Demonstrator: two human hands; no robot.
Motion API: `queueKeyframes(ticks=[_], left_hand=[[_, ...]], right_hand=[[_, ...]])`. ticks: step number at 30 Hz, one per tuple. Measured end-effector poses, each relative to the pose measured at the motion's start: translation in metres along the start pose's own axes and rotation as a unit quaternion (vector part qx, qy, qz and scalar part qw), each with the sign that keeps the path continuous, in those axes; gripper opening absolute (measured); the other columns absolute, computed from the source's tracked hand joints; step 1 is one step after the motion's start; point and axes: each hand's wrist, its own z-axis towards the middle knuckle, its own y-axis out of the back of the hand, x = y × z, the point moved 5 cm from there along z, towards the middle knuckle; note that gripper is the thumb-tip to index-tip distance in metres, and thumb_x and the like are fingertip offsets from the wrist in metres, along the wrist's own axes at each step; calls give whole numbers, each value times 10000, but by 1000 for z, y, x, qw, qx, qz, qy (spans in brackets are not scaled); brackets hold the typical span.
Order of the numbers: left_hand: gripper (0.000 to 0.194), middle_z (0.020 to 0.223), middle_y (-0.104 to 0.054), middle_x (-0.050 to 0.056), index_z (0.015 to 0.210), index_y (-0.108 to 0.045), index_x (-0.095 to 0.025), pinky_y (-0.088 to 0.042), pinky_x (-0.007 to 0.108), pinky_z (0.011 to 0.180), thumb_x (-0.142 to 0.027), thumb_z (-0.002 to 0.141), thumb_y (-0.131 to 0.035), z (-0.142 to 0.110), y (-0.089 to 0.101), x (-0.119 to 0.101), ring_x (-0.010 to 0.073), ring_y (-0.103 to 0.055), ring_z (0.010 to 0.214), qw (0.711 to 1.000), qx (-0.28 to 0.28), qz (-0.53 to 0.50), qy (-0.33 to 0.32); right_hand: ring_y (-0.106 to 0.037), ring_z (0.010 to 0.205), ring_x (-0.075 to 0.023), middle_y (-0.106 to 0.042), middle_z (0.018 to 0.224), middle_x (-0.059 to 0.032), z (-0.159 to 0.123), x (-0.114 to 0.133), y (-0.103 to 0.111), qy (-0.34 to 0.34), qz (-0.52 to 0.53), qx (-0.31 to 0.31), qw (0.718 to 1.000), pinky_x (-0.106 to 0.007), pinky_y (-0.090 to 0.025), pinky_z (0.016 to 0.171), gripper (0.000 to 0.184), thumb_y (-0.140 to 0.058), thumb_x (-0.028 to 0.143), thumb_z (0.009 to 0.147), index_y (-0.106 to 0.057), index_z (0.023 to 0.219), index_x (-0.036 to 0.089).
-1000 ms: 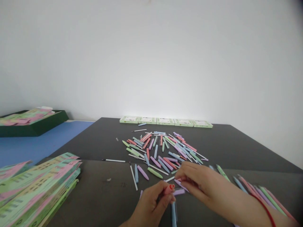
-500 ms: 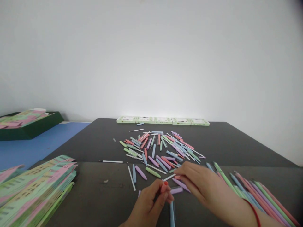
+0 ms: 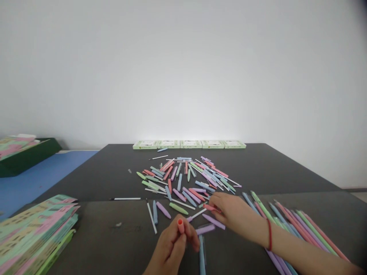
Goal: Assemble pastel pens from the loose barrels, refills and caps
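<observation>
My left hand (image 3: pixel 173 244) is closed around a coral-red pen barrel (image 3: pixel 181 226), its hollow end pointing up and open. My right hand (image 3: pixel 228 212) reaches over the near edge of the pile, its fingers closed on a coral-red pen part (image 3: pixel 211 208). Between the hands lie a white refill (image 3: pixel 198 214) and a purple pen cap (image 3: pixel 205 229). A purple barrel (image 3: pixel 213 221) rests just below my right fingers. Close to my left hand, a blue pen piece (image 3: pixel 202 254) with a clear clip points toward me.
Loose pen barrels, caps and refills (image 3: pixel 179 182) are scattered mid-table. Assembled-looking pens (image 3: pixel 304 229) lie in a row at right, partly under my forearm. Printed cartons (image 3: pixel 37 233) stack at left, near a green tray (image 3: pixel 31 156). Flat boxes (image 3: pixel 190 144) line the back edge.
The view has turned slightly right. My hands have moved a little apart, the left still holding the coral-red barrel. The coral-red part in my right fingers now shows more clearly.
</observation>
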Motion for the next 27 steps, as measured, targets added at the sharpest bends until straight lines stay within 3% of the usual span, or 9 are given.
queueKeyframes(ticks=[4,6,11,17,24,27], left_hand=[[378,638,-438,-15,695,-428,-193,-400,272,612,-397,975,-277,-3,4,6,129,-428,578,1000,-21,-19,8],[381,620,-396,-26,679,-430,-192,-390,268,611,-389,974,-288,-4,5,6,128,-403,575,1000,-26,-13,10],[299,635,-406,-37,747,-452,-189,-341,233,555,-374,961,-354,-6,3,2,110,-369,552,999,-28,29,30],[263,645,-491,-23,743,-470,-195,-341,234,571,-343,946,-393,-5,-6,-2,124,-439,580,980,40,180,69],[179,690,-540,-5,693,-495,-185,-347,242,614,-147,851,-421,3,-3,-2,149,-480,653,968,26,241,71],[185,684,-535,-8,687,-500,-183,-359,242,633,-92,814,-402,4,-1,1,150,-494,664,974,21,210,81]], right_hand=[[-503,654,-112,-565,733,29,-17,18,1,18,242,53,969,-195,-381,581,147,-456,206,912,-549,801,183],[-488,632,-104,-556,719,37,-27,30,-4,18,288,83,954,-184,-364,548,138,-455,191,901,-546,798,185],[-519,626,-127,-600,736,13,-46,42,-16,10,140,40,989,-241,-363,593,204,-441,218,913,-554,746,188],[-605,778,-202,-628,862,-26,-61,27,-31,-48,44,2,998,-300,-407,670,132,-489,112,859,-580,882,203],[-619,812,-240,-627,875,-57,-51,21,-15,-66,9,-11,998,-354,-453,700,124,-498,258,910,-598,890,187],[-629,875,-226,-642,971,-44,-49,39,-11,-12,52,9,999,-329,-472,744,171,-608,222,831,-591,1001,210]])
